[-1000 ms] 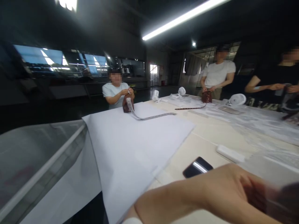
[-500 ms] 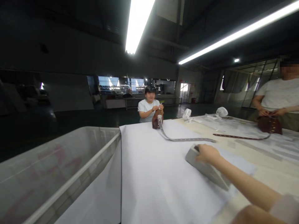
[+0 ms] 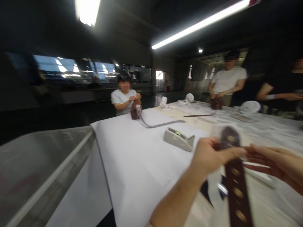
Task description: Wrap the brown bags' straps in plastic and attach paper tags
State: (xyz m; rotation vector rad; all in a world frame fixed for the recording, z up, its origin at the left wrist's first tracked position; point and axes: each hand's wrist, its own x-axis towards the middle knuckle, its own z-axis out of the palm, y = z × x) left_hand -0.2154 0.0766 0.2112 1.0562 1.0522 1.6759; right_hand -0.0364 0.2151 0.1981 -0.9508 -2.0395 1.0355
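Observation:
A dark brown strap (image 3: 238, 192) with gold-coloured eyelets rises from the lower right, its rounded end blurred. My left hand (image 3: 209, 154) grips the strap near that end, thumb across its front. Close on the right side of the strap is my right hand (image 3: 272, 159), fingers stretched out and blurred; its fingertips reach the strap's edge. A grey tape dispenser (image 3: 178, 140) rests on the white table covering (image 3: 132, 164), beyond my left hand, with nobody touching it.
A large pale bin (image 3: 59, 170) stands left of the table. Across it, a person (image 3: 123, 99) handles a brown bag (image 3: 135, 110) with a grey strap (image 3: 161, 125). Two more people are at the right. White fans (image 3: 163, 102) stand on the far side.
The view has swung right. The hand that was on the tape dispenser has left it. Both my hands are now at the brown strap, which was not in view before.

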